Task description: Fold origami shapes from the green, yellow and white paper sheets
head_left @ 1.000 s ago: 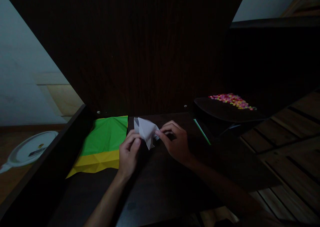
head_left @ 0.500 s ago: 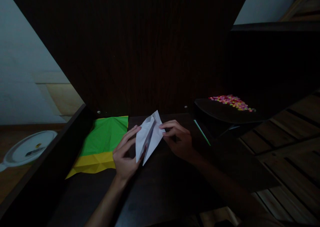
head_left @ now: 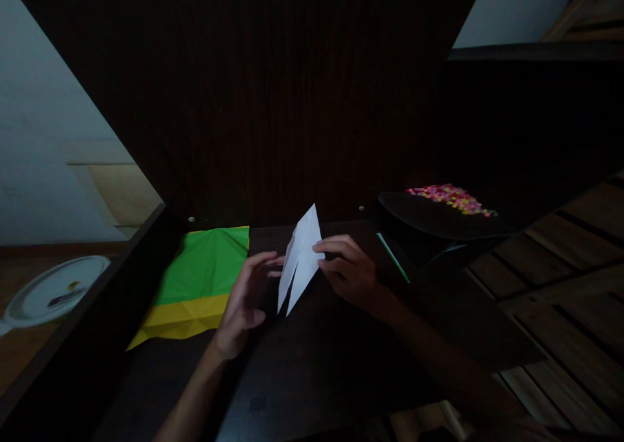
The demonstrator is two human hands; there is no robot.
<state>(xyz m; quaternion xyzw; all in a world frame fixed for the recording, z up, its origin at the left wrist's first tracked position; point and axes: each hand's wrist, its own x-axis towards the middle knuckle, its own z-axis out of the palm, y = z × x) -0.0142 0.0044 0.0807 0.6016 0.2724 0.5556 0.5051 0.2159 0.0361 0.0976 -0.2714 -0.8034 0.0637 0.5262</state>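
Note:
A folded sheet of white paper stands tilted over the dark tabletop, pointed at the top and split into two points at the bottom. My right hand pinches its right edge between thumb and fingers. To the left of the paper, my left hand has its fingers apart, the fingertips close to the paper's left edge; whether they touch it I cannot tell. Left of that hand lies a creased green sheet with a yellow sheet showing at its lower edge.
A thin green-and-white strip lies right of my hands. Small pink and yellow pieces are heaped on a dark rounded shelf. A raised dark panel edge bounds the left side. Beyond it is a white round lid-like object.
My left hand has let go of the white paper and opened, shifting slightly left. The paper has turned in my right hand, and its two halves now lie closer together.

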